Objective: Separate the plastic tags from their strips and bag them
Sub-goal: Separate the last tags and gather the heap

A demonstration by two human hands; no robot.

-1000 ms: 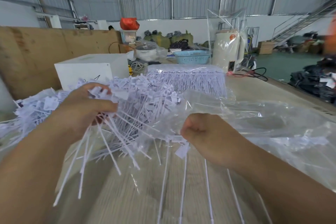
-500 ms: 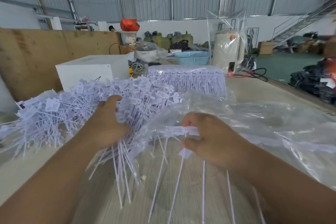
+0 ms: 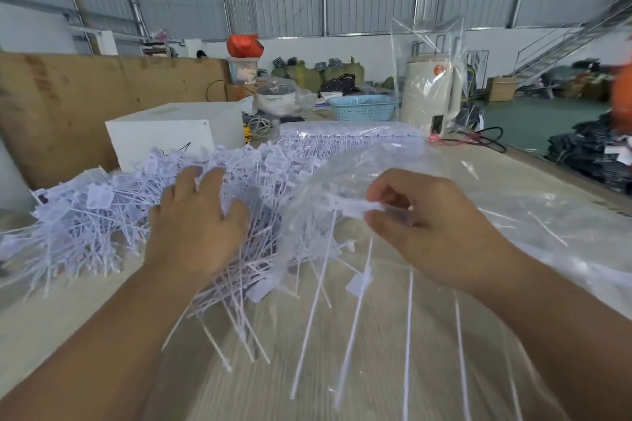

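A big heap of loose white plastic tags [image 3: 102, 212] covers the left of the table. My left hand [image 3: 196, 219] lies palm down on the heap's right side, fingers spread over the tags. My right hand [image 3: 420, 219] pinches a white strip [image 3: 355, 207] between thumb and fingers; several long tag tails [image 3: 318, 301] hang down from it towards me. A large clear plastic bag [image 3: 513, 215] lies crumpled under and to the right of that hand, its near edge lifted around the strip.
A packed bundle of tags in clear wrap [image 3: 349, 140] lies behind the heap. A white box [image 3: 171, 137], a blue basket [image 3: 362, 108] and a cream appliance in a bag [image 3: 431, 96] stand further back. A brown board [image 3: 68, 106] walls the left.
My left hand let go of a bunch of tags and moved forward and right, flattening on the heap. My right hand opened from a fist to a pinch on the strip.
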